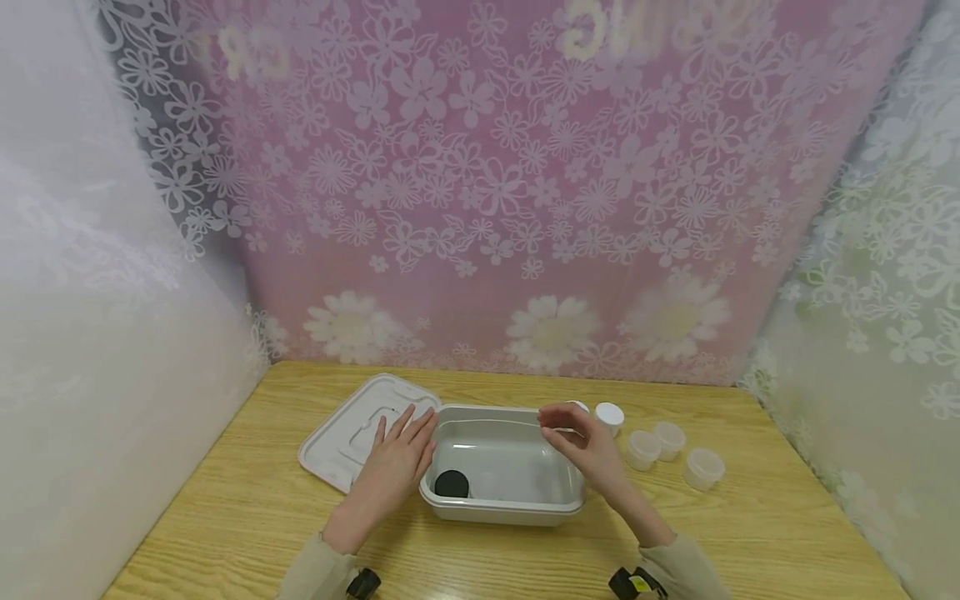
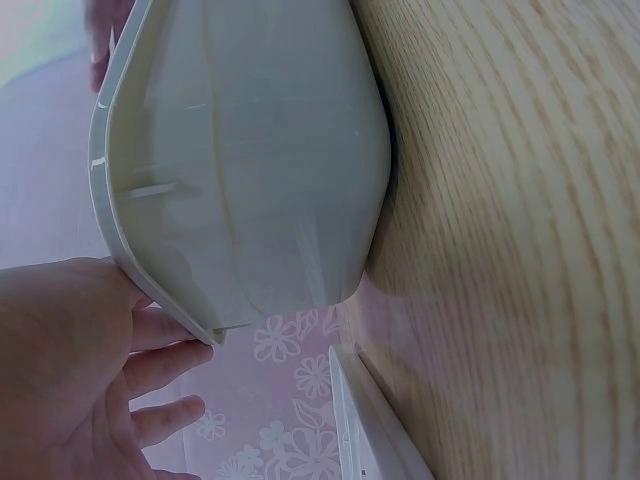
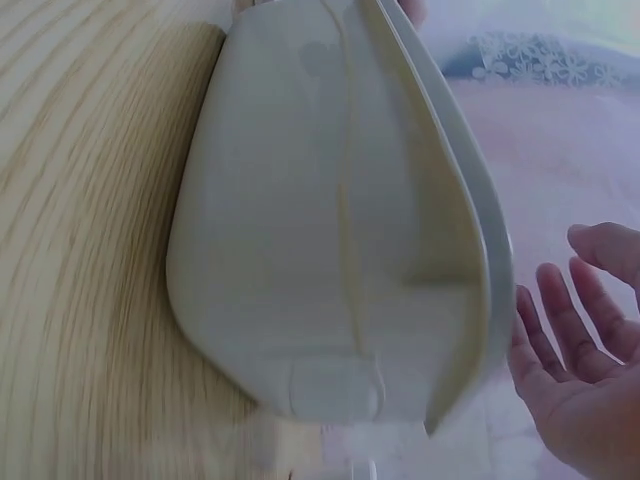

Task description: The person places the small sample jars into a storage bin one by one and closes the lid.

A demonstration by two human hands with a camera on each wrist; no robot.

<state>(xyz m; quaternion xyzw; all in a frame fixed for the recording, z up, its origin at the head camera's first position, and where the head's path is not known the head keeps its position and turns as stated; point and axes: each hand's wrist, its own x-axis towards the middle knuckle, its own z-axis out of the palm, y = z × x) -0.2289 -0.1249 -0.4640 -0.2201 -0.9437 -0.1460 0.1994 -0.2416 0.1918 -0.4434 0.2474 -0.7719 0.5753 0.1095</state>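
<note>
A pale grey rectangular plastic tub (image 1: 504, 506) stands on the table, with a round black-topped object (image 1: 452, 483) in its near left corner. My left hand (image 1: 396, 468) rests against the tub's left rim, its fingers extended and spread, partly covering the white lid (image 1: 352, 429). Over the right rim is my right hand (image 1: 588, 446), fingers and thumb loosely curved with a gap between them. The right wrist view shows nothing within that hand (image 3: 590, 360), and its side lies close to the rim; contact there is hard to judge.
Behind the right hand stands a small white-capped jar (image 1: 609, 417), with another partly hidden beside it. Further right are three small translucent cups (image 1: 703, 468). A pink flowered curtain (image 1: 480, 208) hangs along the back edge of the wooden table (image 1: 480, 571).
</note>
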